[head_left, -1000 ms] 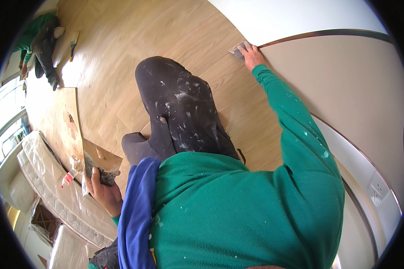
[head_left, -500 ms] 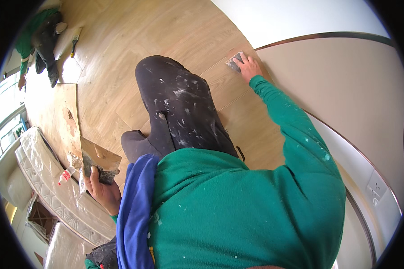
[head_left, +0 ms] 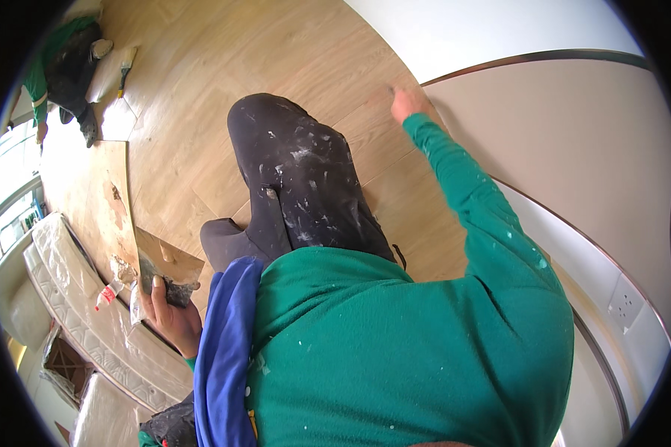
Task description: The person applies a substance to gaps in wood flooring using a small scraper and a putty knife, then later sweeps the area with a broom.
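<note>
My left hand, at the lower left, grips a small brown board with its thumb on top. Thick grey smears cover the board's near part. Out at the upper right, my right hand is closed just above the wood-look floor, close to the foot of the wall. Only a small dark edge of the flat grey scraper shows past its fingers; the rest of the tool is hidden. My knee, in dark trousers spotted with white, lies between the hands.
A long stained wooden board lies at the left, beside a plastic bottle. Plastic-wrapped mattresses stand behind it. A paintbrush lies near a crouching co-worker. A beige wall panel rises on the right.
My right hand has drawn slightly left and up along the floor and turned, so the scraper's flat face no longer shows. My left hand stays nearly still with the board.
</note>
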A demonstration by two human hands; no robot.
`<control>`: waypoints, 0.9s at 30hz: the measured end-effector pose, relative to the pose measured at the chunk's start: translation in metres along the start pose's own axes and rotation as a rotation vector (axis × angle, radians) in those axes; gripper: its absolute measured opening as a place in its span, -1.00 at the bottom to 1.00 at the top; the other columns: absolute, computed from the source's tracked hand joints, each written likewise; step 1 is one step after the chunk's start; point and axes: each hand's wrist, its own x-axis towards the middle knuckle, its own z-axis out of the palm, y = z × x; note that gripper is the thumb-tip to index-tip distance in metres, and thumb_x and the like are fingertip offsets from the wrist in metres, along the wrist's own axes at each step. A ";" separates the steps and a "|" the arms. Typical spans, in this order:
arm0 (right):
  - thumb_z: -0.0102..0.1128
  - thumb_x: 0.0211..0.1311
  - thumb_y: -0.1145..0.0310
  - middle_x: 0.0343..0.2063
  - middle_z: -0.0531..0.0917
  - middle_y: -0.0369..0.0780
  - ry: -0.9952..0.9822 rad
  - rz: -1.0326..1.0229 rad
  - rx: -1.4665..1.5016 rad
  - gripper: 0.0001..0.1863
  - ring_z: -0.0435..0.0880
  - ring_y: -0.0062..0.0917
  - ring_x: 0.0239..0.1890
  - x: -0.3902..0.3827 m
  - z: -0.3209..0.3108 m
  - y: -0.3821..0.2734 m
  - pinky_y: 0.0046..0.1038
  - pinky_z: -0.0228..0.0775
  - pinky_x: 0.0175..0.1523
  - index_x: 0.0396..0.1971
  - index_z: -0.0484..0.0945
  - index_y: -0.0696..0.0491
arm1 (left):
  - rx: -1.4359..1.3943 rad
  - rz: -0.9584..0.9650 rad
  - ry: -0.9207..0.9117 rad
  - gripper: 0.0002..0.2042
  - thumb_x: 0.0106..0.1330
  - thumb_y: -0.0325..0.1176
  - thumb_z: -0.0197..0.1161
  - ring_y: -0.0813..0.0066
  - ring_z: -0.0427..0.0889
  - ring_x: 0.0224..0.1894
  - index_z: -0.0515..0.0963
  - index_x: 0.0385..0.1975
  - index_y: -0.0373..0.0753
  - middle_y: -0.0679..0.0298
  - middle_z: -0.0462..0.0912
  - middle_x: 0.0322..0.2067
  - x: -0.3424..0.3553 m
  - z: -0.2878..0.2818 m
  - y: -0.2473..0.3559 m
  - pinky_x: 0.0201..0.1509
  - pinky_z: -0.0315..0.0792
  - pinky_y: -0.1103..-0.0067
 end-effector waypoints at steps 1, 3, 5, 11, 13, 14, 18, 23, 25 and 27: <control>-0.07 0.32 0.36 0.08 0.58 -0.04 -0.043 0.107 0.016 -0.60 0.55 -0.14 0.13 0.009 -0.022 -0.006 -0.10 0.42 0.17 0.12 0.52 0.02 | -0.005 -0.008 -0.011 -0.62 0.44 -0.41 0.07 0.35 0.65 -0.12 0.34 0.22 -0.31 0.15 0.61 -0.03 0.003 -0.003 -0.003 -0.20 0.59 0.42; -0.07 0.36 0.30 0.00 0.63 -0.04 -0.030 0.129 -0.046 -0.65 0.60 -0.20 0.08 0.028 -0.035 -0.009 -0.16 0.48 0.13 0.05 0.55 0.07 | -0.013 -0.017 -0.017 -0.62 0.44 -0.41 0.07 0.36 0.65 -0.11 0.34 0.22 -0.31 0.15 0.60 -0.02 0.000 -0.001 0.004 -0.17 0.59 0.41; -0.06 0.38 0.27 -0.03 0.65 -0.04 -0.028 0.150 -0.087 -0.65 0.64 -0.23 0.04 0.042 -0.038 -0.007 -0.20 0.51 0.10 0.01 0.57 0.09 | -0.020 -0.030 0.001 -0.62 0.44 -0.41 0.07 0.37 0.65 -0.10 0.35 0.22 -0.31 0.15 0.60 -0.01 -0.002 -0.002 0.004 -0.15 0.59 0.42; -0.06 0.36 0.29 0.06 0.57 -0.08 0.052 0.138 -0.104 -0.65 0.64 -0.22 0.05 0.039 0.026 -0.007 -0.16 0.52 0.08 0.04 0.52 0.11 | -0.017 -0.020 0.038 -0.64 0.44 -0.41 0.07 0.39 0.65 -0.09 0.37 0.20 -0.32 0.15 0.60 0.00 -0.004 -0.016 -0.012 -0.13 0.58 0.48; -0.09 0.37 0.28 0.09 0.54 -0.07 0.022 0.062 -0.062 -0.65 0.61 -0.21 0.08 0.020 0.064 -0.041 -0.14 0.50 0.10 0.04 0.49 0.11 | 0.053 0.021 -0.007 -0.64 0.44 -0.41 0.07 0.40 0.64 -0.09 0.37 0.20 -0.34 0.16 0.60 0.00 -0.007 -0.023 -0.008 -0.12 0.57 0.48; -0.11 0.38 0.27 0.09 0.53 -0.07 -0.007 0.003 -0.100 -0.65 0.59 -0.20 0.10 0.001 0.072 -0.051 -0.13 0.49 0.11 0.04 0.48 0.11 | 0.027 0.017 0.003 -0.64 0.44 -0.40 0.07 0.40 0.64 -0.09 0.38 0.19 -0.34 0.16 0.60 0.00 -0.008 -0.024 -0.009 -0.13 0.57 0.48; -0.06 0.34 0.29 0.07 0.55 -0.05 -0.074 0.001 -0.002 -0.66 0.58 -0.16 0.09 -0.002 0.055 -0.042 -0.12 0.46 0.13 0.01 0.52 0.10 | -0.033 0.021 0.090 -0.65 0.42 -0.40 0.09 0.38 0.65 -0.17 0.39 0.16 -0.33 0.16 0.62 -0.09 -0.006 -0.019 -0.009 -0.27 0.57 0.45; 0.01 0.31 0.31 0.07 0.57 -0.06 -0.023 0.111 -0.068 -0.67 0.58 -0.16 0.10 0.039 -0.007 -0.006 -0.15 0.46 0.14 0.00 0.55 0.10 | 0.037 0.032 0.147 -0.66 0.40 -0.40 0.10 0.37 0.65 -0.22 0.39 0.14 -0.32 0.15 0.63 -0.13 -0.010 -0.029 -0.019 -0.35 0.57 0.43; 0.00 0.33 0.30 0.07 0.58 -0.08 0.008 0.140 -0.072 -0.66 0.58 -0.17 0.11 0.047 -0.012 0.002 -0.16 0.47 0.13 0.01 0.55 0.11 | -0.007 -0.017 0.139 -0.67 0.40 -0.40 0.11 0.36 0.66 -0.25 0.39 0.12 -0.32 0.15 0.63 -0.14 -0.012 -0.012 -0.007 -0.35 0.57 0.42; -0.08 0.39 0.32 0.08 0.55 -0.07 0.075 0.088 -0.074 -0.65 0.62 -0.18 0.04 0.044 0.020 0.006 -0.18 0.50 0.09 0.05 0.50 0.16 | 0.000 -0.016 0.101 -0.64 0.41 -0.38 0.09 0.35 0.66 -0.21 0.38 0.17 -0.33 0.14 0.61 -0.10 -0.008 -0.016 -0.012 -0.30 0.58 0.43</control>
